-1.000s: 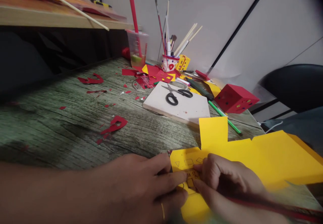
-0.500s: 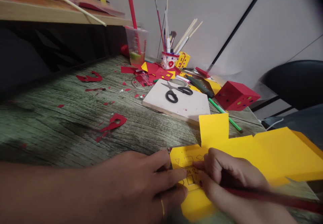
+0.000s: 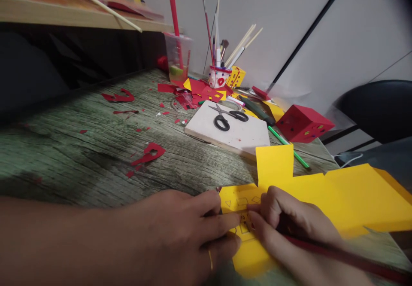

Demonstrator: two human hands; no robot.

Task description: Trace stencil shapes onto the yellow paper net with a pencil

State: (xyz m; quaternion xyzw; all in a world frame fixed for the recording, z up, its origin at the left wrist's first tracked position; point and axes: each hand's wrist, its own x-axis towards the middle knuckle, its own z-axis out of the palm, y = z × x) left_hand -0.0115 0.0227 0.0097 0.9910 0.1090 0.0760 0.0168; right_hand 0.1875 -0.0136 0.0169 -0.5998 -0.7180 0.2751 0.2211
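Observation:
A clear template ruler (image 3: 242,202) with cut-out shapes and numbers lies on a flat, cut-out yellow card (image 3: 350,191). My left hand (image 3: 189,230) presses it down with fingers stretched out and a little apart; a thin ring is on one finger. Closed in a pinch, my right hand (image 3: 289,226) grips a dark red pencil (image 3: 341,254) over the template's right part. The shaft slants back to the lower right, while the tip is hidden behind the fingers. A square flap of the card sticks up towards the white board.
Black-handled scissors (image 3: 222,122) lie on a white board (image 3: 247,135). Nearby are a green pen (image 3: 289,148), a red paper box (image 3: 304,123), a pen cup (image 3: 219,77), a drink cup (image 3: 179,62) and red scraps (image 3: 149,153). A shelf (image 3: 96,17) overhangs the left; a chair stands right.
My right fingertips have shifted slightly left over the template, covering more of its numbers. My left hand still presses in the same spot. The whole view has slid a little.

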